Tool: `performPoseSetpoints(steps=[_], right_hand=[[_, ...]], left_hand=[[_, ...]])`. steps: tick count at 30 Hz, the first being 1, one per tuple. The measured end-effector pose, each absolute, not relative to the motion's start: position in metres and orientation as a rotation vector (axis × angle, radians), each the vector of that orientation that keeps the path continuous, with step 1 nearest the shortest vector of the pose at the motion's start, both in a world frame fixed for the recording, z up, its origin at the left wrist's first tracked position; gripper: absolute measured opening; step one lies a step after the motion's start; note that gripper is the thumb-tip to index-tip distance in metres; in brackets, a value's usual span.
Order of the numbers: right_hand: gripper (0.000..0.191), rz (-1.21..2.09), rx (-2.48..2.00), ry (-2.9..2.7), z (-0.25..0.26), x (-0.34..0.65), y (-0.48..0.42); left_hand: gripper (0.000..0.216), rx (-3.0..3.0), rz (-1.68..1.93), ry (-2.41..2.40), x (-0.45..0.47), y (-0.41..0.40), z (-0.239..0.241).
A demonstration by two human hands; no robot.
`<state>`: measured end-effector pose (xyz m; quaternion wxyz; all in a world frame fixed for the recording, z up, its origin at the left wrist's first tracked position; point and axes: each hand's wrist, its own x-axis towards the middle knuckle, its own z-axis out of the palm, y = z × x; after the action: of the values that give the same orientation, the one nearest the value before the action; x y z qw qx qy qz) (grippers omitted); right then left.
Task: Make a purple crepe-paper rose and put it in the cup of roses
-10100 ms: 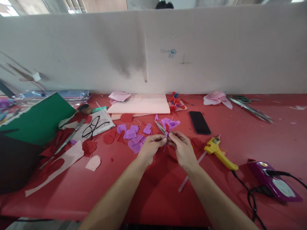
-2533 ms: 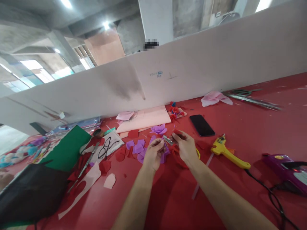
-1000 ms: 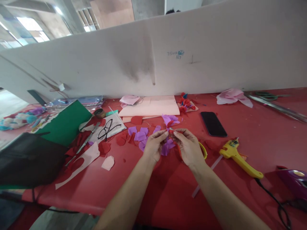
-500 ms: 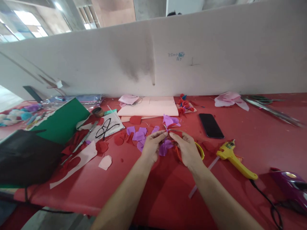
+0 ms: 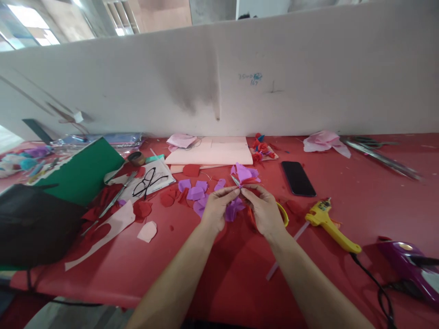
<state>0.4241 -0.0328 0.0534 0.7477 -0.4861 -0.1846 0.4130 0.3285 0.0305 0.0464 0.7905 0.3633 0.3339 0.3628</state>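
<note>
My left hand (image 5: 216,205) and my right hand (image 5: 263,206) meet above the table, thumbs and fingertips pinched together at the base of a purple paper flower (image 5: 247,172). Red shows at the underside of its petals. A pointed silver tip (image 5: 235,180) sticks out beside the flower. Under my right hand a yellow loop (image 5: 284,214) and an orange-red one show in part, like scissor handles; whether they rest on the table or in the hand I cannot tell. Cut purple petals (image 5: 197,192) lie left of my hands, near red pieces (image 5: 168,198).
A yellow glue gun (image 5: 327,221) with its cord and a black phone (image 5: 298,178) lie to the right. Pale pink sheets (image 5: 209,151) and red flowers (image 5: 262,148) sit by the white partition (image 5: 137,87). Glasses (image 5: 149,183), tweezers (image 5: 115,198) and a dark bag (image 5: 37,224) are left.
Both hands keep their pinch at the flower's base. The flower has turned slightly, and the silver tip shows more clearly. The whole view has shifted a little.
</note>
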Motion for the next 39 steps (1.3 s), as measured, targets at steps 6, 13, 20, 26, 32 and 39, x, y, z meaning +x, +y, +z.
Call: performPoseSetpoints(steps=[6, 13, 20, 26, 32, 39], right_hand=[[0.021, 0.877, -1.064, -0.410, 0.049, 0.425, -0.032], [0.024, 0.920, -1.030, -0.330, 0.049, 0.424, -0.032], [0.025, 0.963, -0.998, -0.265, 0.053, 0.424, -0.034], [0.028, 0.977, -1.049, -0.315, 0.057, 0.419, -0.032], [0.031, 0.413, -1.541, -0.682, 0.063, 0.455, -0.090], [0.046, -0.171, -2.759, -1.056, 0.037, 0.537, -0.184]], left_hand=[[0.029, 0.746, 0.729, 0.703, 0.328, 0.030, 0.049], [0.026, 0.745, 0.750, 0.709, 0.329, 0.029, 0.049], [0.027, 0.743, 0.739, 0.708, 0.330, 0.029, 0.046], [0.025, 0.691, 0.745, 0.745, 0.329, 0.031, 0.051], [0.016, 0.589, 0.738, 0.772, 0.328, 0.036, 0.052], [0.014, 0.472, 0.674, 0.768, 0.327, 0.035, 0.056]])
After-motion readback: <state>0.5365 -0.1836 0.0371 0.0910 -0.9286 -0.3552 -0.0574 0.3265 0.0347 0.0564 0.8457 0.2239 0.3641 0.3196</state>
